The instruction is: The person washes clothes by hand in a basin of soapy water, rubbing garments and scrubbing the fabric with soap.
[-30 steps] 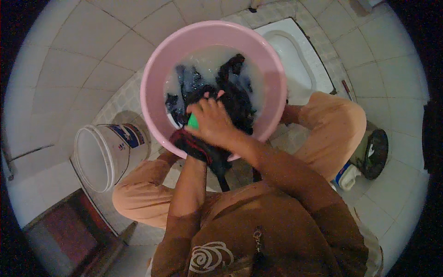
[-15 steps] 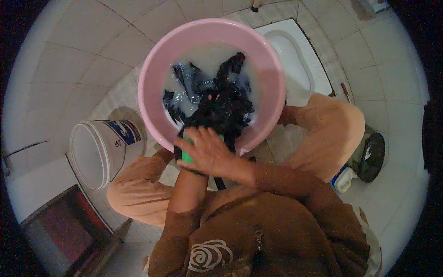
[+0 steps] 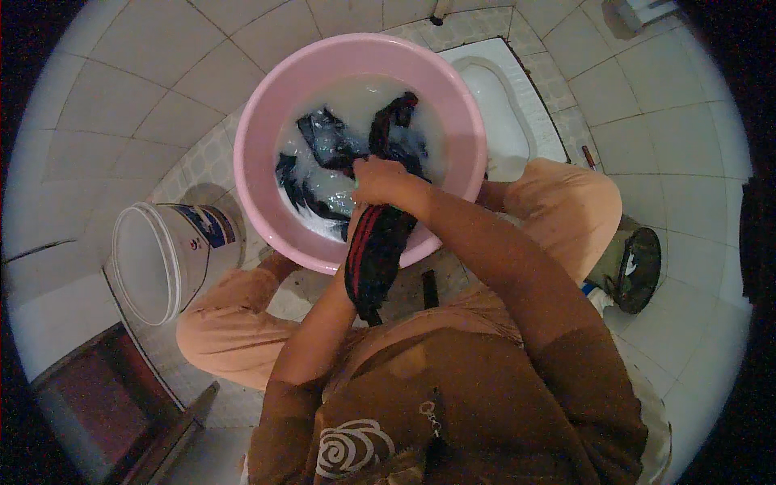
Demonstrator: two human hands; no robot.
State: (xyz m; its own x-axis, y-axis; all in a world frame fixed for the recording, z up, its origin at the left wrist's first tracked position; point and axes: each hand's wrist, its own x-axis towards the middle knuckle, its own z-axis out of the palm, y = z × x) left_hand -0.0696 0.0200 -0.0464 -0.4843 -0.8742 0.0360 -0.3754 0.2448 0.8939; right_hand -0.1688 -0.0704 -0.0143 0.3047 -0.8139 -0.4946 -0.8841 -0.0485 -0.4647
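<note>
A black garment with red stripes (image 3: 384, 246) lies draped over my left forearm at the near rim of a pink basin (image 3: 263, 198). My left hand (image 3: 353, 217) is mostly hidden under the cloth and behind my right hand; its fingers do not show. Above the basin, my right hand (image 3: 384, 181) rests on the upper part of the garment with its fingers curled. A sliver of a green block-like thing (image 3: 356, 184) shows at its edge, the rest covered. More dark wet cloth (image 3: 327, 137) lies in cloudy water.
A white bucket (image 3: 149, 259) lies tipped on its side at the left. Beyond the basin to the right is a white squat toilet (image 3: 505, 113). By my right knee are a dark round-ended container (image 3: 638, 271) and a white bottle (image 3: 598, 297). Tiled walls surround me.
My right hand has moved from my left wrist up and away along the garment. The red stripes on the cloth now show, and the green thing is almost wholly covered.
</note>
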